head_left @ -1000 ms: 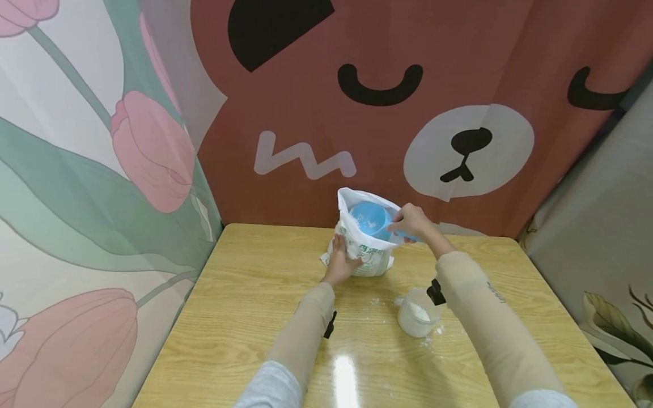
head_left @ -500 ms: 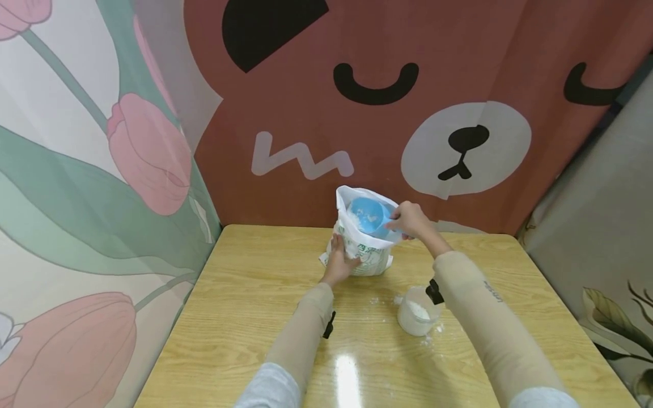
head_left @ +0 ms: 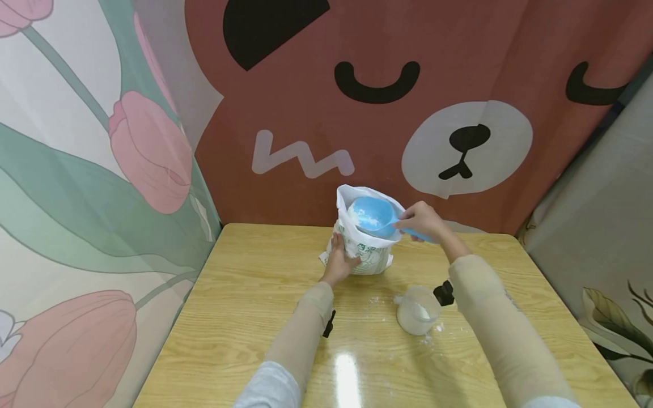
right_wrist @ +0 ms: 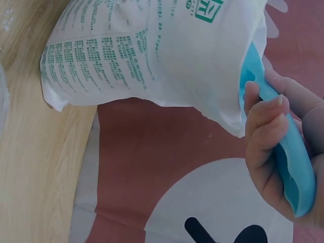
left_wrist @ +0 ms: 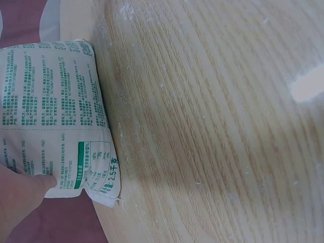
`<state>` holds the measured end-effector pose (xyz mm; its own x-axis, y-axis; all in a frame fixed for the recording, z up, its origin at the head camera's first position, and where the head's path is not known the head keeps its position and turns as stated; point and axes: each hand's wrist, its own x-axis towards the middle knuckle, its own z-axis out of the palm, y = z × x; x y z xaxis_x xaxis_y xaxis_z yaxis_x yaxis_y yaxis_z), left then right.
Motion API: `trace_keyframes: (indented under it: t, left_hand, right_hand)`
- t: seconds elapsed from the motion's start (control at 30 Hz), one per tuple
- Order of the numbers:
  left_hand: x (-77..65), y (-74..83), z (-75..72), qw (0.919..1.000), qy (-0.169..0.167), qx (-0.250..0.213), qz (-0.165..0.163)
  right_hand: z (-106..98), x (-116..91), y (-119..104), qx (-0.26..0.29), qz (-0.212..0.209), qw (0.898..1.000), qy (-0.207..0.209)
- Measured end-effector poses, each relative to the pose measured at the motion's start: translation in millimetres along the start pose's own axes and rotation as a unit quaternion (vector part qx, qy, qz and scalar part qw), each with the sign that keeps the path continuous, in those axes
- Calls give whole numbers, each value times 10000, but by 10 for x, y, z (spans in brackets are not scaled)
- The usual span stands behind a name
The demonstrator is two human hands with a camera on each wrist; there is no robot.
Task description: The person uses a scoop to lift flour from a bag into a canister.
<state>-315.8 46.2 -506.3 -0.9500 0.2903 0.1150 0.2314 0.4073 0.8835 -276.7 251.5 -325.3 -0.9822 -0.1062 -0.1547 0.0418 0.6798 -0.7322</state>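
A white flour bag (head_left: 372, 259) with green print stands upright, its mouth spread wide. My left hand (head_left: 340, 264) grips its lower left side; in the left wrist view the thumb (left_wrist: 30, 188) lies on the printed face. Inside the mouth is the bowl of a blue scoop (head_left: 374, 213), with white powder clinging to it. My right hand (head_left: 424, 219) holds the scoop by its handle (right_wrist: 297, 169), the fingers curled round it in the right wrist view. How much flour lies deeper in the bag is hidden.
A clear round tub (head_left: 417, 314) with white powder inside stands nearer me, to the right of the bag. Spilled powder (head_left: 427, 340) dots the wooden table (head_left: 245, 283) around it. Behind the table hangs a bear-print curtain (head_left: 306, 198), close to the bag.
The scoop's bowl has tilted and risen a little in the bag's mouth. My right hand has shifted slightly right, showing more of the handle. The left hand stays on the bag.
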Motion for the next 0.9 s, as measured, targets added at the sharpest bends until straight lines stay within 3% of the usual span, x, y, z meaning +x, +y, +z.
trace_keyframes:
  t: [0.47, 0.9]
  left_hand:
    - [3, 14, -18, 10000, -62, 48, -55]
    - [23, -7, -6, 9999, -113, -15, -123]
  right_hand:
    - [-43, -28, 73, 496, -73, 9978, -444]
    - [-96, -88, 147, 664, 25, 9973, -309]
